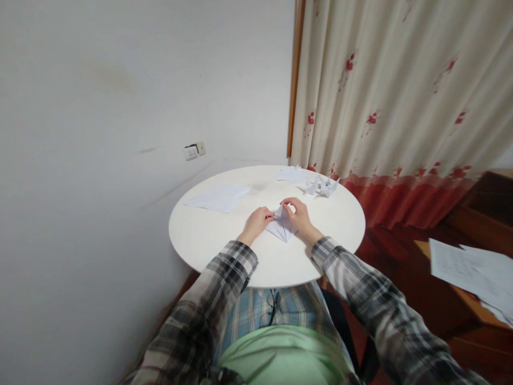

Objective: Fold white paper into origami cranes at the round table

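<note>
A folded sheet of white paper (284, 231) lies on the round white table (212, 235) in front of me, one corner pointing towards me and creases running to it. My left hand (258, 220) pinches its left side between thumb and fingers. On the far right part of the paper, my right hand (297, 213) closes thumb and index finger at a raised flap. The fingertips of both hands are near each other, and they partly hide the upper folds.
Flat white sheets (220, 197) lie at the table's left back. Folded paper pieces (321, 186) stand at the right back, near more paper (292, 174). A wall with a socket (191, 153) borders the left; a curtain (385, 107) hangs behind. Papers (468, 270) rest on wooden furniture at right.
</note>
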`<state>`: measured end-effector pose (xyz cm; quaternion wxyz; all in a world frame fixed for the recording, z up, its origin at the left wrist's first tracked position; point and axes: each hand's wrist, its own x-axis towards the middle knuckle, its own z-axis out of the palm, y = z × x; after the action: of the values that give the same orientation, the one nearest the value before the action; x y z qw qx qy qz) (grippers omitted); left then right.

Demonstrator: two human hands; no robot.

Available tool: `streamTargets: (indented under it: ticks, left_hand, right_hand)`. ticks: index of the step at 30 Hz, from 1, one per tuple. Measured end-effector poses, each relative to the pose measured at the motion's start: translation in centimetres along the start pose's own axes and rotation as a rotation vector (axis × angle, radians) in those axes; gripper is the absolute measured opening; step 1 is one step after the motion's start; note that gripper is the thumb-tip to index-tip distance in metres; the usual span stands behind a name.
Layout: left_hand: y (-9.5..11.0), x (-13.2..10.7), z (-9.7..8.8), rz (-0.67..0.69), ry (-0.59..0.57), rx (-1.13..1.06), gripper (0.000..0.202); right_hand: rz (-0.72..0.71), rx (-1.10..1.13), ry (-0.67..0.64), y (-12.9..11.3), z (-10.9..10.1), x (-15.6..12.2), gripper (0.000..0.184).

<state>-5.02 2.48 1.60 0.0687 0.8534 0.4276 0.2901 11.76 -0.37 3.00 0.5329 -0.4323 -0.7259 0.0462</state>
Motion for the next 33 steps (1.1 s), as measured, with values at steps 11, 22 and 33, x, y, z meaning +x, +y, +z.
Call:
streamTargets:
  ticks: [11, 22, 33]
  left_hand:
    - [-0.2, 0.0, 0.2, -0.035, 0.023, 0.016, 0.012]
    - [-0.6, 0.1, 0.5, -0.128, 0.044, -0.058, 0.012]
    - [-1.3, 0.2, 1.1, -0.090, 0.058, -0.142, 0.010]
  right_hand:
    - [0.023, 0.002, 0.032, 0.0, 0.0, 0.0, 0.018]
    - [0.076, 0.081, 0.125, -0.1, 0.1, 0.1, 0.018]
    - [0.070, 0.118, 0.123, -0.2, 0.0, 0.2, 0.017]
